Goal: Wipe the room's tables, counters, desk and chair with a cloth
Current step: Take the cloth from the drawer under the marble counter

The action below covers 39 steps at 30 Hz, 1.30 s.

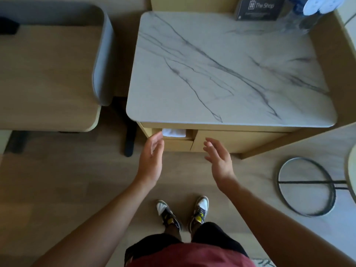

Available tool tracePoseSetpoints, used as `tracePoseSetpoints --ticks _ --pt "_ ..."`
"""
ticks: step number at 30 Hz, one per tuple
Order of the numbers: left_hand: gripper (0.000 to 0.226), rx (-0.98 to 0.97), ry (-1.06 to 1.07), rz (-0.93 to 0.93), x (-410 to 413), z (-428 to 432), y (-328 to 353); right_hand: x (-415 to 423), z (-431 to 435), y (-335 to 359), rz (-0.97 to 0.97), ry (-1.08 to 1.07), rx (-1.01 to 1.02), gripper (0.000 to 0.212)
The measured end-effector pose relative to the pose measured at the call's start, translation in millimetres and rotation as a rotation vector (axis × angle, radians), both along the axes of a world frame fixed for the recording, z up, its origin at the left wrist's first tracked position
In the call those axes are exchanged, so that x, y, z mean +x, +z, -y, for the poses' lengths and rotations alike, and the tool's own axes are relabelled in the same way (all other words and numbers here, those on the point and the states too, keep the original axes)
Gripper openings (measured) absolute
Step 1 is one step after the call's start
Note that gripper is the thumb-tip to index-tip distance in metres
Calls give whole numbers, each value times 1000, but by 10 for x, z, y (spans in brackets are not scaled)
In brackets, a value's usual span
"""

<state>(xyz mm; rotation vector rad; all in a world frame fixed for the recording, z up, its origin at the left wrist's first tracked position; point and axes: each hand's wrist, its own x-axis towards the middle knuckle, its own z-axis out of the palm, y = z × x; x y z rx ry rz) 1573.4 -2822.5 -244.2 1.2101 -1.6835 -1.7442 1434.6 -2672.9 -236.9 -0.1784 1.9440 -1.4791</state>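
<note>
One readable sign: "The Shop"

A dark card [258, 8] stands at the far edge of the marble top [221, 70], well beyond the fingertips of both hands and off to the right of them; it carries a small white bag-like logo and, beside it, the words "The Shop" in pale letters. Fainter lines of smaller print run beneath those words, too blurred to read. No other text, number or brand can be read.
</note>
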Motion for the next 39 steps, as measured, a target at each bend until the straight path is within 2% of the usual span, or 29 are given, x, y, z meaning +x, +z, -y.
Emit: tracePoseSetpoints --ticks 4,8,11,14,18,23,26,32,37,39 --pt "49 45 -7 88 -9 156 -519 14 178 -458 37 9 58 52" --pt "33 89 9 140 -104 302 -1164 -48 380 -1033 96 30 110 63" --pt "33 106 27 172 -246 438 -1720 -164 537 -1560 100 49 126 64" --pt "34 104 11 179 -366 543 -2278 -306 665 -2122 101 65 124 58" --pt "38 95 -45 254 -543 723 -2978 -494 843 -2877 88 122 166 39" --pt "44 38 -158 346 -839 1116 -3548 -724 1156 -3474 52 214 227 44" --pt "41 -1 -181 412 -1013 1332 -3792 -870 1389 -3720 50 243 264 47" --pt "38 70 -239 520 -1220 1543 -4100 -1063 1683 -3971 233 172 299 45" --pt "22 145 -89 442 -1243 1522 -4126 -1101 1812 -4012 364 33 296 40" --pt "15 176 -34 403 -1222 1462 -4076 -1089 1796 -4003 370 -18 272 30"
